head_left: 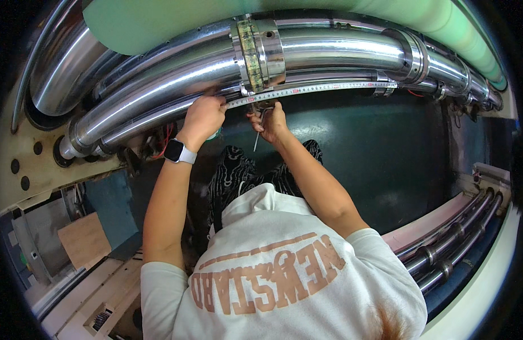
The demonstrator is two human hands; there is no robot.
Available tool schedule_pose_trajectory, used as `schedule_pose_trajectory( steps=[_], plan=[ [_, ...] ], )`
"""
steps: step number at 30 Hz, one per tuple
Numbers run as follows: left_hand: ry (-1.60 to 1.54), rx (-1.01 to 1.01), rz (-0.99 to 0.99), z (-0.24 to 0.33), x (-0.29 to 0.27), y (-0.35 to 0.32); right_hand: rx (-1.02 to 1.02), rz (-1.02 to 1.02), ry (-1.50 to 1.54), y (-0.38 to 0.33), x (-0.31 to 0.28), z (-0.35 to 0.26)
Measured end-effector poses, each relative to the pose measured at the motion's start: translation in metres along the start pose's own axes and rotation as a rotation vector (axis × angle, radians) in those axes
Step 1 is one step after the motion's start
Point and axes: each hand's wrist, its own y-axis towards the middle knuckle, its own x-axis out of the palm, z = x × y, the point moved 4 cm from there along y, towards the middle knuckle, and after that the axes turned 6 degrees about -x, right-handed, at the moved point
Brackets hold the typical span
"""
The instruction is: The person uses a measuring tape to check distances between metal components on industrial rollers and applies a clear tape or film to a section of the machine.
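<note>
Pale green covers the large roller point(284, 20) at the top of our view. Below it we see a long, shiny steel roller point(335, 48), then a yellow-and-white measuring tape point(312, 89) stretched along the front of the lower bars, passing just under a thick metal collar point(271, 54). The left hand point(205, 120) pinches its fingers closed at the tape's near end; the far end lies by a smaller ring point(384, 89). The right hand point(271, 123) is just beneath the collar, its fingers curled round a thin metal rod point(257, 140). We judge the measuring to be midway: the tape is already drawn out, while letting go of it and winding it in are left. Whether the collar is fixed in place, we cannot tell.
</note>
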Motion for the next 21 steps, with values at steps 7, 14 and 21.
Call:
schedule_pose_trajectory(
  steps=[7,14,21],
  plan=[
    [0.016,0.001,0.017,0.0003,0.0005,0.0008,0.012,-0.003,-0.016,0.0031,0.0004,0.002],
    [0.002,0.031,0.035,-0.0046,0.0025,0.0037,0.024,-0.005,-0.024,0.0055,-0.0008,0.0066],
    [0.01,0.035,0.038,-0.0033,0.0031,0.003,0.063,0.042,-0.02,0.0021,0.0012,0.0056]
  ],
)
